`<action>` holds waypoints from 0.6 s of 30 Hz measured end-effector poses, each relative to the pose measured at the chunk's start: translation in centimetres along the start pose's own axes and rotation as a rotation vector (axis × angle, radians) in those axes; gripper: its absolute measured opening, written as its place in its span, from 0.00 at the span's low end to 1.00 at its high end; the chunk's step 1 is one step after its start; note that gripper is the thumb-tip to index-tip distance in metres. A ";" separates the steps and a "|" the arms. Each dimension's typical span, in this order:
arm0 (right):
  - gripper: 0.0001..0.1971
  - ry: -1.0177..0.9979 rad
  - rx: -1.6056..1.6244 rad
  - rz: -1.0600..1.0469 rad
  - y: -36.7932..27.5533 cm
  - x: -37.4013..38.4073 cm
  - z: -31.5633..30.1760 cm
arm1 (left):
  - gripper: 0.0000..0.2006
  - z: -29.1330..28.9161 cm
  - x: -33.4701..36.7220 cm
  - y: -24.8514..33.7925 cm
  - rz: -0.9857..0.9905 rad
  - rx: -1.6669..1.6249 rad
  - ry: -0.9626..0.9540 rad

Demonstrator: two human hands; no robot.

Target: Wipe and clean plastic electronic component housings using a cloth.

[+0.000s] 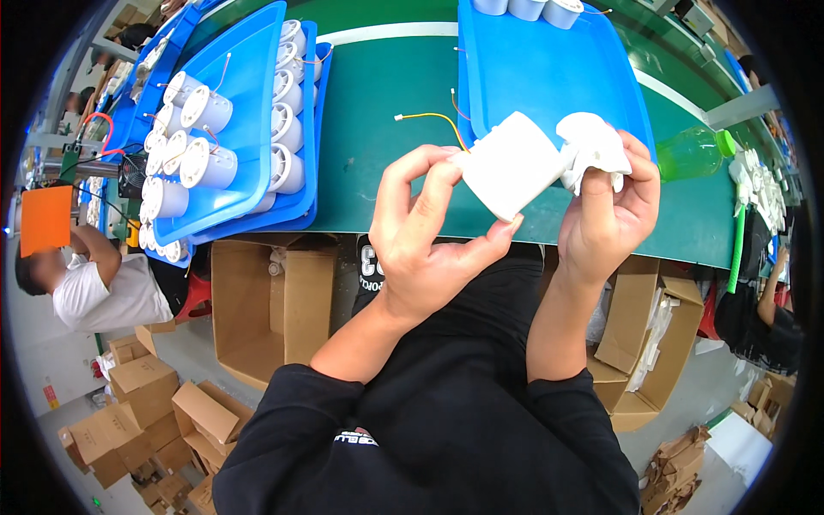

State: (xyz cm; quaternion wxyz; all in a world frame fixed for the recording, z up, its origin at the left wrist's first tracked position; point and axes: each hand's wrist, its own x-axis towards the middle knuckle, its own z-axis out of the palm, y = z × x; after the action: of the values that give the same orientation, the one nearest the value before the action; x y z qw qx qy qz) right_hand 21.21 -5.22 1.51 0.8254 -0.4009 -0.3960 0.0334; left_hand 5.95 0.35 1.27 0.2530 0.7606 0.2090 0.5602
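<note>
My left hand [433, 227] grips a white plastic cylinder [513, 166] between thumb and fingers, holding it tilted above the table's near edge. Yellow and red wires [433, 115] with a small white connector trail from its far left side. In my right hand [605, 202] a crumpled white cloth [592, 148] is pinched between thumb and fingers, against or very close to the cylinder's right side. Beyond both hands lies a blue tray [549, 73], with a few similar white cylinders [528, 9] at its far end.
Stacked blue trays [245, 112] with several white wired cylinders stand at the left. A green transparent bottle [691, 153] lies on the green table [378, 163] at the right. Open cardboard boxes [249, 300] sit below the near edge. Other people work at both sides.
</note>
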 end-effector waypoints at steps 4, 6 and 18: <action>0.11 0.023 0.031 0.028 0.1 -0.1 -0.4 | 0.27 0.2 0.2 0.5 0.127 0.100 0.043; 0.11 0.034 0.051 0.041 0.2 -0.3 -0.5 | 0.27 0.4 0.2 0.6 0.139 0.078 0.057; 0.13 0.162 0.016 0.050 -0.2 -0.9 -2.9 | 0.26 2.1 4.0 -0.4 0.248 0.128 -0.079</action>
State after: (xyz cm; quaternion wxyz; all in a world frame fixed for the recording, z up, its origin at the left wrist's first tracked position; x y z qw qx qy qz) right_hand 22.52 -7.55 0.02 0.8570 -0.4053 -0.3174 0.0248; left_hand 9.12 2.76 3.50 0.1410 0.8167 0.1384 0.5422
